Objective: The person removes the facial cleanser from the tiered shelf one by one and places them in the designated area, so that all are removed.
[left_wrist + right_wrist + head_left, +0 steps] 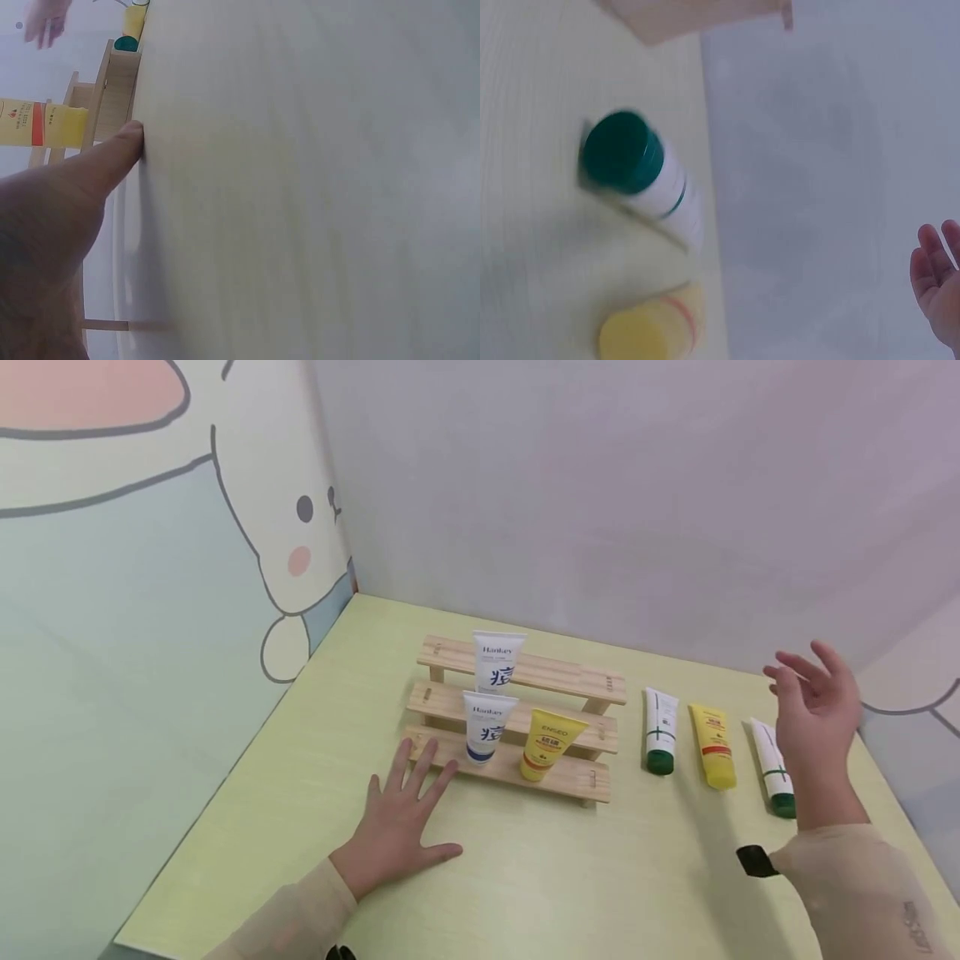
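My left hand rests on the table with its fingers spread, fingertips right at the front left corner of a three-step wooden rack. Its thumb stretches along the rack's front in the left wrist view. My right hand is raised at the right, fingers loosely bent and holding nothing. It overlaps a white tube with a green cap lying on the table. On the rack, a white tube and a yellow tube stand on the lowest step. Another white tube stands higher up behind them.
Left of the right hand lie a yellow tube and a second green-capped white tube. A pale wall closes off the back. Cartoon-printed panels flank the pale yellow table.
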Demonstrator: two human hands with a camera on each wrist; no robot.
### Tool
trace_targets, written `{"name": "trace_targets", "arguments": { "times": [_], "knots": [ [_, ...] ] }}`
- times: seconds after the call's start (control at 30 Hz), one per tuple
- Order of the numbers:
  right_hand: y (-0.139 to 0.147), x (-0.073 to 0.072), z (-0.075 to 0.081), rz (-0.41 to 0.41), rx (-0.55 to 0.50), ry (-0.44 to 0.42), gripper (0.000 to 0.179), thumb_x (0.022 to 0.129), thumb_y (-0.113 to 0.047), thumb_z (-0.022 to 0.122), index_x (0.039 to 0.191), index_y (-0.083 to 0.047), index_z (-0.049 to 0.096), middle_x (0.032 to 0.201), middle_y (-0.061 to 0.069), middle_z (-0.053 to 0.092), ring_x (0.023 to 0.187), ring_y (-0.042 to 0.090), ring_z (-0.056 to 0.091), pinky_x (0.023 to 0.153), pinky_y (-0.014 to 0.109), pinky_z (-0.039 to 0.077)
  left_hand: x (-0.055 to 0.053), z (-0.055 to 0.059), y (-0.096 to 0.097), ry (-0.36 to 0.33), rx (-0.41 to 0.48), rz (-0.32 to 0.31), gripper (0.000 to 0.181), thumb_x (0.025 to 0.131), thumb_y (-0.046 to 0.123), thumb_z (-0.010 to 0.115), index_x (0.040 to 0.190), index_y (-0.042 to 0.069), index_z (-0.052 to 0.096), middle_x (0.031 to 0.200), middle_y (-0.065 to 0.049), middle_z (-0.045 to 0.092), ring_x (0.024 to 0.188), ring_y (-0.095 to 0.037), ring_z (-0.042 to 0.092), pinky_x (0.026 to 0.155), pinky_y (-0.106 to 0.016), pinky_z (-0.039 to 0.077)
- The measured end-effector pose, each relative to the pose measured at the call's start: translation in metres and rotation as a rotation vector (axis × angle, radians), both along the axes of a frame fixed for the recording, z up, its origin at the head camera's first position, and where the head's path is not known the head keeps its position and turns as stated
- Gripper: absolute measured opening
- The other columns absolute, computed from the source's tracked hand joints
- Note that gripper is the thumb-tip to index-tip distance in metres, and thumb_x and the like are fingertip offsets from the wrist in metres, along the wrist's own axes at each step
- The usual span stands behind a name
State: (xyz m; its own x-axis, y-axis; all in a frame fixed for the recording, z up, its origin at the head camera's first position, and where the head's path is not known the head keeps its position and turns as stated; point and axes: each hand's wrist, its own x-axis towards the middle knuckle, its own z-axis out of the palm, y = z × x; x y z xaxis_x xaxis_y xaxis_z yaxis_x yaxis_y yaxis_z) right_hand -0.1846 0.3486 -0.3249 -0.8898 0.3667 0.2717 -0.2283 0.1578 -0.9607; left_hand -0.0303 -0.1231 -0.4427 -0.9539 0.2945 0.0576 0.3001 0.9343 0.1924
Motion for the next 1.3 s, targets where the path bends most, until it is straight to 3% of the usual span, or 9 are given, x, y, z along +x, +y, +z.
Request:
{"name": "trace_targets", "arguments": {
  "times": [0.1,0.17,0.33,0.43,0.6,0.77,0.9,1.07,1.3],
  "knots": [
    [-0.036,0.012,0.007,0.193,-0.054,0.302,0.049,0.102,0.005,0.058,0.149,-0.007,0.052,0.126,0.004,0.072,0.108,0.012,0.072,0.094,0.013,0.053,0.000,0.000,0.000,0.006,0.007,0.002,0.108,0.081,0.074,0.075,0.166,0.023,0.031,0.176,-0.015,0.015,0.160,-0.049,0.011,0.098,-0.083,0.041],
    [-0.056,0.019,0.010,0.336,-0.053,0.440,0.049,0.100,0.013,0.054,0.147,0.000,0.053,0.127,0.010,0.073,0.111,0.016,0.072,0.098,0.017,0.053,0.000,0.000,0.000,0.012,0.009,0.003,0.108,0.081,0.073,0.075,0.166,0.022,0.032,0.176,-0.015,0.015,0.160,-0.049,0.011,0.098,-0.084,0.041],
    [-0.097,0.031,0.012,0.563,0.042,0.532,0.056,0.096,0.023,0.048,0.149,0.006,0.047,0.134,0.012,0.070,0.121,0.020,0.069,0.105,0.022,0.052,0.000,-0.001,0.000,0.008,0.004,0.003,0.108,0.081,0.073,0.075,0.166,0.022,0.032,0.176,-0.015,0.016,0.160,-0.049,0.011,0.098,-0.083,0.041],
    [-0.117,0.033,0.013,0.639,0.145,0.523,0.055,0.097,0.021,0.051,0.150,0.008,0.044,0.137,0.009,0.069,0.123,0.018,0.067,0.107,0.023,0.050,-0.001,0.000,0.000,0.003,0.004,0.002,0.108,0.081,0.074,0.074,0.166,0.023,0.032,0.176,-0.015,0.015,0.160,-0.049,0.011,0.098,-0.083,0.042],
    [-0.146,0.028,0.021,0.679,0.350,0.477,0.057,0.096,0.018,0.057,0.150,0.008,0.044,0.138,0.002,0.068,0.125,0.013,0.065,0.107,0.023,0.050,-0.001,-0.001,0.000,0.014,-0.003,0.001,0.108,0.080,0.075,0.074,0.166,0.022,0.033,0.176,-0.016,0.016,0.160,-0.050,0.013,0.097,-0.083,0.042],
    [-0.172,0.015,0.036,0.704,0.567,0.389,0.063,0.095,0.014,0.063,0.154,-0.002,0.047,0.138,0.012,0.066,0.128,0.012,0.063,0.107,0.022,0.050,0.000,-0.002,0.000,0.027,0.001,0.003,0.109,0.080,0.074,0.075,0.165,0.021,0.033,0.175,-0.016,0.017,0.160,-0.050,0.012,0.097,-0.083,0.043],
    [-0.192,0.002,0.045,0.770,0.685,0.294,0.057,0.100,0.002,0.065,0.154,-0.009,0.050,0.141,0.017,0.065,0.130,0.023,0.063,0.109,0.034,0.052,0.001,-0.002,-0.001,0.011,0.013,0.005,0.109,0.080,0.074,0.075,0.166,0.021,0.033,0.176,-0.015,0.015,0.160,-0.050,0.011,0.098,-0.084,0.041],
    [-0.214,-0.008,0.050,0.878,0.753,0.151,0.053,0.104,-0.009,0.064,0.155,-0.013,0.050,0.146,0.013,0.063,0.131,0.030,0.062,0.111,0.050,0.051,0.001,-0.001,0.000,0.006,0.039,0.002,0.108,0.080,0.071,0.077,0.165,0.021,0.034,0.176,-0.015,0.016,0.160,-0.050,0.011,0.097,-0.084,0.041],
    [-0.234,-0.012,0.054,0.958,0.752,0.059,0.047,0.103,-0.009,0.065,0.150,-0.014,0.058,0.151,0.007,0.059,0.120,0.027,0.068,0.105,0.044,0.056,0.001,0.001,0.000,0.001,0.025,0.003,0.108,0.080,0.073,0.076,0.165,0.022,0.034,0.176,-0.014,0.015,0.160,-0.049,0.011,0.097,-0.084,0.041]
  ]
}}
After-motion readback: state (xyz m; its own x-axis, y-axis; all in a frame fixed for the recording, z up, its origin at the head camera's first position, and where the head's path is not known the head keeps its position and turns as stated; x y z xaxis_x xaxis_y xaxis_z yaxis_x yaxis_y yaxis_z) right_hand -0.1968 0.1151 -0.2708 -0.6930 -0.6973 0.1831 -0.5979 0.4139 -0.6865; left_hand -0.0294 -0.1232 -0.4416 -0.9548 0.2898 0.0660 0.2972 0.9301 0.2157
